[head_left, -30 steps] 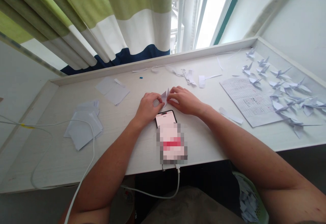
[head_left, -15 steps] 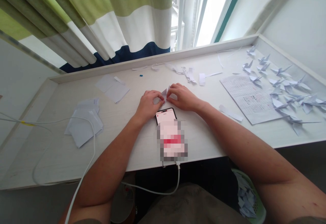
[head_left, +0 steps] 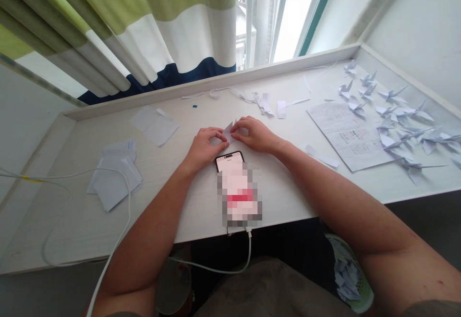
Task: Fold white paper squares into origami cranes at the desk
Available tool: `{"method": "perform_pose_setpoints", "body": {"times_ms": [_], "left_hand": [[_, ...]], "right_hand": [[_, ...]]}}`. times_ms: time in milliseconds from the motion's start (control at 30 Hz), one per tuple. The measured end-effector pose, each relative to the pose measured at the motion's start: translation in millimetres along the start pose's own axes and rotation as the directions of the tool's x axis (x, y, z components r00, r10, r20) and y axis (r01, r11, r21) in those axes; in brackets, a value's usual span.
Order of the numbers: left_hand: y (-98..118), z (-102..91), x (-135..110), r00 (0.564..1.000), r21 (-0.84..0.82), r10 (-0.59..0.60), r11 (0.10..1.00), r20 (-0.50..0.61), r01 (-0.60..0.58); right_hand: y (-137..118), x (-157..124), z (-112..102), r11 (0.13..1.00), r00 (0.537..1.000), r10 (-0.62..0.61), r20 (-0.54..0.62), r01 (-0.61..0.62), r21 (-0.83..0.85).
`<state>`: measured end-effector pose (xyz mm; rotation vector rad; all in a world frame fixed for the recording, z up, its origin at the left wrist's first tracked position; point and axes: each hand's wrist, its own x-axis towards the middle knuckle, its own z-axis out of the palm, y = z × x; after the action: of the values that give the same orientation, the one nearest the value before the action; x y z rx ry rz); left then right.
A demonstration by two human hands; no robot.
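Observation:
Between my hands is a small piece of folded white paper (head_left: 228, 131), with pointed flaps standing up. My left hand (head_left: 208, 145) pinches its lower left side between thumb and fingers. From the right, my right hand (head_left: 254, 134) is closed on the paper's other side, its fingertips near the upper flap. My fingers cover part of the paper, so its full shape is hidden. Just below my hands lies a phone (head_left: 230, 159) with a lit screen, its lower part blurred out and a white cable (head_left: 249, 245) plugged into its bottom end.
Folded paper cranes (head_left: 403, 113) crowd the right side, some over a written sheet (head_left: 342, 134). Paper scraps (head_left: 264, 103) lie at the back. Square sheets (head_left: 117, 177) are stacked left, near more paper (head_left: 154, 125). Below the desk edge, a green basket (head_left: 365, 293) holds folded paper.
The view has shifted slightly, moving everything a little left. Both hands stay on the folded paper, and more of its face shows between the fingers.

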<state>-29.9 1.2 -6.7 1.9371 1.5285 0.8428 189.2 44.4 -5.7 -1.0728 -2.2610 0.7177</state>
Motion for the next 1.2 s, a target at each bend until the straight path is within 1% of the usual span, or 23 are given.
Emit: {"method": "perform_pose_setpoints", "body": {"times_ms": [100, 367, 467, 633, 767, 833, 933, 1100, 1200], "left_hand": [[0.5, 0.2, -0.1, 1.000, 0.001, 0.005, 1.000, -0.001, -0.005], [0.4, 1.9, -0.9, 1.000, 0.000, 0.007, 1.000, -0.007, -0.007], [0.6, 1.8, -1.2, 1.000, 0.034, 0.002, 0.999, 0.001, -0.002], [0.9, 1.4, -1.3, 1.000, 0.063, 0.000, 0.998, 0.013, -0.001], [1.4, 1.3, -1.6, 1.000, 0.061, 0.007, 0.998, 0.000, -0.007], [1.7, 1.1, -1.8, 1.000, 0.082, 0.023, 0.996, 0.002, -0.023], [1.1, 1.1, -1.7, 0.997, 0.151, 0.068, 0.986, 0.036, -0.073], [-3.1, 2.2, -1.3, 0.988, 0.243, 0.137, 0.958, 0.074, -0.151], [-4.6, 2.9, -1.5, 0.985, 0.273, 0.152, 0.947, 0.082, -0.169]], "right_hand": [[0.6, 1.4, 1.1, 0.999, 0.999, 0.010, -0.035, -0.008, 0.053], [0.7, 5.1, 8.1, 0.992, 0.987, 0.112, -0.118, -0.104, 0.069], [2.9, 5.9, 9.7, 0.992, 0.983, 0.108, -0.150, -0.097, 0.079], [6.5, 7.8, 9.5, 0.996, 0.986, 0.076, -0.150, -0.070, 0.049], [9.0, 10.7, 11.1, 0.993, 0.974, 0.114, -0.198, -0.119, -0.010], [10.4, 12.4, 12.8, 0.990, 0.967, 0.127, -0.223, -0.139, -0.040], [13.4, 13.9, 13.6, 0.989, 0.965, 0.122, -0.233, -0.138, -0.054], [21.0, 13.6, 6.5, 0.991, 0.968, 0.132, -0.214, -0.128, 0.034], [23.7, 14.0, 4.1, 0.988, 0.959, 0.153, -0.237, -0.144, 0.054]]}}
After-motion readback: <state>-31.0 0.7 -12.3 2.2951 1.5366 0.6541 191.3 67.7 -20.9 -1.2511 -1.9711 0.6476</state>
